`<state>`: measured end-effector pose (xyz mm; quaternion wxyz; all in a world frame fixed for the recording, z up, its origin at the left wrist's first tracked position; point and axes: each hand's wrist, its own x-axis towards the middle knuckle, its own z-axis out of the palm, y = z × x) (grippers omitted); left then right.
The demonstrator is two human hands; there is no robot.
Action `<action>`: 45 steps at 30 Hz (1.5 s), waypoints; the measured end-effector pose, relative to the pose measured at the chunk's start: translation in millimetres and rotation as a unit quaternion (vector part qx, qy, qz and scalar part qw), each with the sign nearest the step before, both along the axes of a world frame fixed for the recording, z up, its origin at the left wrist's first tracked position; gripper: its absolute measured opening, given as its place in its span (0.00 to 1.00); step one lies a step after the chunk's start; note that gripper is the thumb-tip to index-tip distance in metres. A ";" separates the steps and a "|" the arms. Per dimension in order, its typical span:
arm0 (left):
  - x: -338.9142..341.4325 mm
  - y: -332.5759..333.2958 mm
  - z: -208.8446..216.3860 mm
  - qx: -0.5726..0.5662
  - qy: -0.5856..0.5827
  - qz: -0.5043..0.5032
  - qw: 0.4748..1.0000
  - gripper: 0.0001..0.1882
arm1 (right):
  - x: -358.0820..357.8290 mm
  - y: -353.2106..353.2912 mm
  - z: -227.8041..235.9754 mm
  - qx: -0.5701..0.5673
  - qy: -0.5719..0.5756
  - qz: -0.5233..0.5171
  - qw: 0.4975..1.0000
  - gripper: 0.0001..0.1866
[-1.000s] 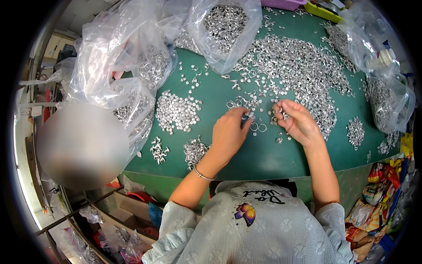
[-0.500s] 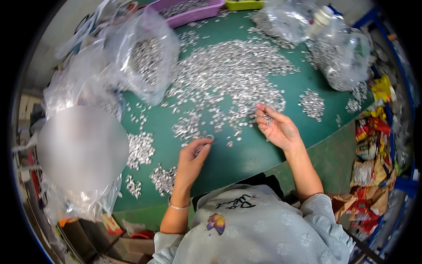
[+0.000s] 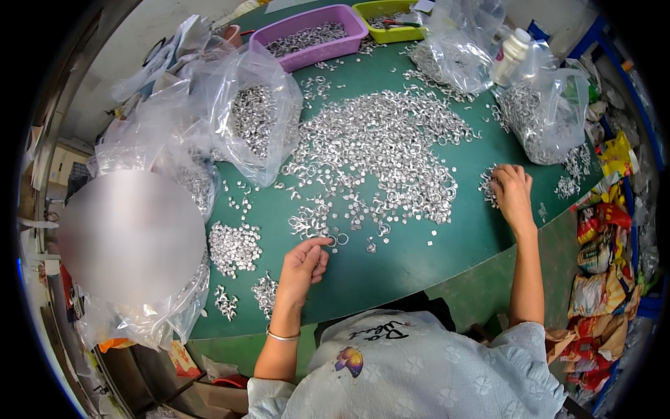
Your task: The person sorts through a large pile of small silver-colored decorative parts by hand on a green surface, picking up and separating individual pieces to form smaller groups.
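On the green table, my left hand (image 3: 300,272) has its index finger stretched toward a metal ring (image 3: 342,239), beside a cluster of small hook-like metal pieces (image 3: 312,221). Its other fingers curl into the palm, hiding whatever they hold. Off to the right, my right hand (image 3: 514,197) rests with bent, bunched fingers on a small pile of metal pieces (image 3: 488,188). The fingertips there are partly hidden, and I cannot make out what is between them. A large spread of silvery metal pieces (image 3: 384,143) covers the middle of the table beyond both hands.
Clear plastic bags of metal pieces stand at the left (image 3: 255,122) and right (image 3: 541,119). A purple bin (image 3: 314,56), a yellow-green bin (image 3: 398,32) and a white bottle (image 3: 511,56) are at the back. Sorted piles (image 3: 234,248) lie left. Coloured packages (image 3: 593,244) fill the right side.
My right hand has moved right, from the near edge of the large spread to the small pile, and turned palm down. My left hand's index finger has straightened. The view has shifted.
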<state>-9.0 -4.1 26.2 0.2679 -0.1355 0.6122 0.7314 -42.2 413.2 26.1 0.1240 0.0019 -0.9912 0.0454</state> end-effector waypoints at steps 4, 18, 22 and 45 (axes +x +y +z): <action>-15.9 1.8 1.4 0.053 -0.010 0.042 0.998 0.12 | -10.6 -23.4 7.6 -0.049 0.034 0.036 0.998 0.17; -153.4 98.6 -27.0 -0.445 0.423 -0.169 0.771 0.17 | -58.2 -160.3 -34.3 -0.098 -0.024 0.221 0.970 0.36; -122.3 65.3 -24.9 -0.436 0.423 -0.147 0.780 0.13 | -45.1 -172.0 -31.1 -0.140 -0.030 0.353 0.925 0.27; -58.4 37.6 -9.9 -0.441 0.408 -0.117 0.791 0.12 | -20.0 -132.6 -9.5 -0.235 -0.002 0.188 0.954 0.09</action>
